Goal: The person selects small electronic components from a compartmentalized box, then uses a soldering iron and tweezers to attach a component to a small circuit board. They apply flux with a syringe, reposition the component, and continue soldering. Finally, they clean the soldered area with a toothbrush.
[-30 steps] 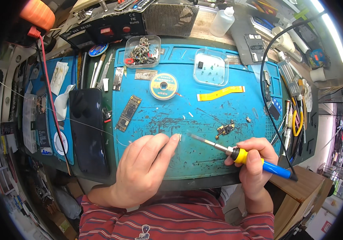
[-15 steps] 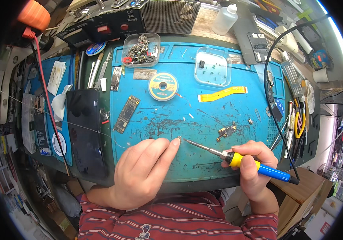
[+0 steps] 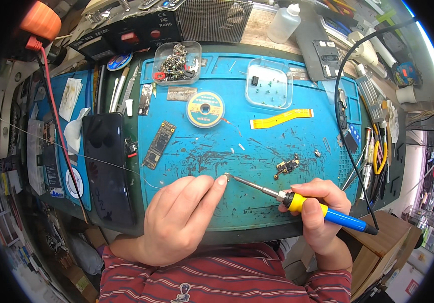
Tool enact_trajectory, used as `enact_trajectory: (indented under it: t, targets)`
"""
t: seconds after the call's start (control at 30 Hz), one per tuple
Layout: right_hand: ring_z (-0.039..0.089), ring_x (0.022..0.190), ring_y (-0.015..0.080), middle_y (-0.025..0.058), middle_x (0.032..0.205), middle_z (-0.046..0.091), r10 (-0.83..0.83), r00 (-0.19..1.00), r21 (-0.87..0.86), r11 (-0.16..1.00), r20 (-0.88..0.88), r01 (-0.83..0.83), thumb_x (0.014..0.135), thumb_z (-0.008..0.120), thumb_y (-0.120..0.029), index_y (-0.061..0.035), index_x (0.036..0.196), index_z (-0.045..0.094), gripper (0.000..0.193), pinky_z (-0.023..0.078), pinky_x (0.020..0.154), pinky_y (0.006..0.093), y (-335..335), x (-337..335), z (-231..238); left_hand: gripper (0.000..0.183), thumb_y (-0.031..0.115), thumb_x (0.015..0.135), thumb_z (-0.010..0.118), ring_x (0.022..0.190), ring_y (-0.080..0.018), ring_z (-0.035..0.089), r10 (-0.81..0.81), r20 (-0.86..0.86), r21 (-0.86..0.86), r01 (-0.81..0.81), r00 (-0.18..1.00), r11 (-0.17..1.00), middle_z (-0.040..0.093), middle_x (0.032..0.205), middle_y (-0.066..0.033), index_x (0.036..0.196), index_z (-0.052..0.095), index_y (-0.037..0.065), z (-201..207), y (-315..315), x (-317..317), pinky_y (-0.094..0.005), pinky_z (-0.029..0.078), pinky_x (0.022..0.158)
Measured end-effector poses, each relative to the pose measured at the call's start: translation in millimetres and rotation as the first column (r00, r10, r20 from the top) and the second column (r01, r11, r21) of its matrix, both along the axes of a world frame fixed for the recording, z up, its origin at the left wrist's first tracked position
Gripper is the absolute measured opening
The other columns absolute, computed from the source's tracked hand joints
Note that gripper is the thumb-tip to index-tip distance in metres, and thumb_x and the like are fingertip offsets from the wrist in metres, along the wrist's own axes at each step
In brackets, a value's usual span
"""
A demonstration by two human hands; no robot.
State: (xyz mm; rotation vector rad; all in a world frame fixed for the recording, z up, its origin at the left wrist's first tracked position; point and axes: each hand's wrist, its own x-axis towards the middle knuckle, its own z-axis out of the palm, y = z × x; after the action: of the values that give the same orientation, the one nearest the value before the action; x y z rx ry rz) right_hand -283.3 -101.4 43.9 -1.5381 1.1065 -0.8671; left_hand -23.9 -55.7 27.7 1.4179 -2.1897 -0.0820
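Observation:
My left hand [image 3: 181, 214] is closed in a pinch over the front of the blue work mat [image 3: 201, 159]. A tiny metallic part [image 3: 227, 175] shows at its fingertips; its kind is too small to tell. In my right hand [image 3: 323, 209] is a soldering iron [image 3: 303, 203] with a yellow and blue handle. Its tip points left and meets the tiny part, as far as I can see. A thin pale wire [image 3: 75, 147] runs in from the left edge to my left hand, where its end is hidden.
Beyond my hands lie a spool [image 3: 205, 109], a yellow flex cable [image 3: 281, 118], a long circuit board [image 3: 158, 145] and a small board [image 3: 286, 166]. Two clear boxes [image 3: 199, 60] of small parts stand farther back. A black cable [image 3: 339, 86] arches down on the right. A dark phone [image 3: 106, 166] lies left.
The iron's tip has shifted slightly left, right up to the tiny part. My left hand keeps its pinch almost in place.

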Motion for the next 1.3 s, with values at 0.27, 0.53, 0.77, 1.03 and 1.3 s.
enact_trajectory:
  t: [0.27,0.53,0.77,1.03,1.3]
  targets:
    - [0.07,0.067,0.0182,0.0137,0.084,0.067,0.003,1.0,-0.002,1.0,-0.012,-0.003,0.1,0.066,-0.033,0.0032,0.105,0.068,0.037,0.054,0.059,0.0274,-0.3,-0.5,-0.2,0.041,0.004,0.074,0.071,0.095,-0.0223,0.064,0.001,-0.006,-0.004,-0.001,1.0,1.0,0.064,0.11,-0.0083,0.114,0.075,-0.002,0.7,0.0,-0.6,-0.0326,0.052,0.078]
    - [0.07,0.067,0.0185,0.0136,0.084,0.068,0.0,1.0,-0.005,1.0,-0.012,0.0,0.1,0.066,-0.034,0.0033,0.105,0.068,0.037,0.054,0.058,0.0273,-0.6,0.5,0.6,0.042,0.003,0.074,0.07,0.095,-0.0226,0.064,-0.006,-0.005,0.006,0.006,1.0,1.0,0.064,0.111,-0.0087,0.115,0.074,-0.002,0.7,-0.2,0.0,-0.0328,0.052,0.078]
    - [0.07,0.067,0.0183,0.0147,0.085,0.069,0.002,1.0,-0.001,1.0,-0.027,-0.002,0.1,0.066,-0.033,0.0034,0.104,0.068,0.037,0.055,0.059,0.0273,-0.3,-0.4,1.5,0.041,0.004,0.074,0.07,0.095,-0.0228,0.064,-0.003,-0.002,0.002,0.003,1.0,1.0,0.064,0.111,-0.0087,0.115,0.074,-0.002,0.8,0.1,-0.1,-0.033,0.052,0.079]
    - [0.07,0.068,0.018,0.0152,0.087,0.071,0.003,1.0,0.011,1.0,-0.026,-0.003,0.099,0.067,-0.034,0.0028,0.103,0.068,0.037,0.055,0.06,0.0274,-0.1,-1.2,1.3,0.041,0.004,0.074,0.07,0.095,-0.0228,0.064,-0.002,0.0,0.005,0.002,1.0,1.0,0.064,0.111,-0.0085,0.114,0.074,-0.002,0.8,0.4,0.2,-0.033,0.052,0.078]
    - [0.07,0.068,0.0176,0.0165,0.09,0.073,0.005,1.0,0.012,1.0,-0.006,-0.005,0.099,0.067,-0.032,0.0018,0.103,0.069,0.034,0.056,0.061,0.0276,1.0,-3.0,-0.6,0.041,0.004,0.074,0.071,0.095,-0.0225,0.064,0.001,-0.002,-0.001,-0.001,1.0,1.0,0.064,0.11,-0.0083,0.114,0.074,-0.002,0.0,0.3,-0.4,-0.0328,0.052,0.078]
